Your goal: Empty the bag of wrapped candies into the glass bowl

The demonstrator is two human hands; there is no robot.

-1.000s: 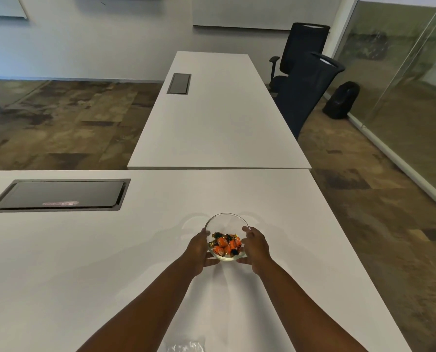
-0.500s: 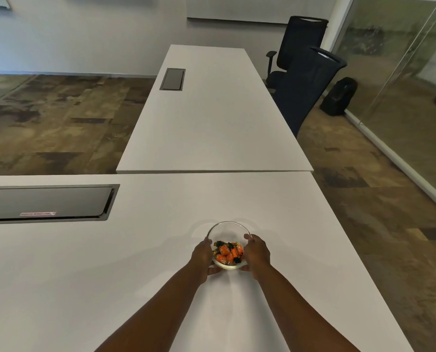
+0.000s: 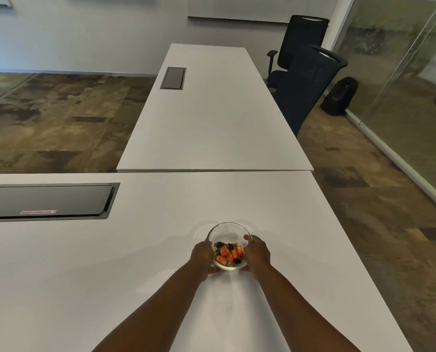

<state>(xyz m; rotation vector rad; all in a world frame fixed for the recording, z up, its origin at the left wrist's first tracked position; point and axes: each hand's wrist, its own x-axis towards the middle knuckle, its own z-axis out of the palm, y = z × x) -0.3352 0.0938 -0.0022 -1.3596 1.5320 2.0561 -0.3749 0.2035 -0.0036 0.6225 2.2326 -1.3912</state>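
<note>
A clear glass bowl [image 3: 228, 229] stands on the white table [image 3: 85, 275], a little right of the middle. Inside it lie several wrapped candies [image 3: 228, 254], orange and dark ones. My left hand [image 3: 202, 255] cups the bowl's left side. My right hand [image 3: 257, 254] cups its right side, fingertips on the rim. Both forearms stretch out from the bottom of the view. The candy bag is not in view.
A black cable hatch [image 3: 46, 201] is set into the table at the left. A second white table [image 3: 211, 110] butts on ahead, with its own hatch [image 3: 173, 78]. Two black office chairs [image 3: 305, 80] and a black backpack [image 3: 340, 96] stand right, near a glass wall.
The view has shifted, and the crumpled clear bag at the bottom edge a second ago has left the frame. Both hands stay on the bowl, which has barely moved.
</note>
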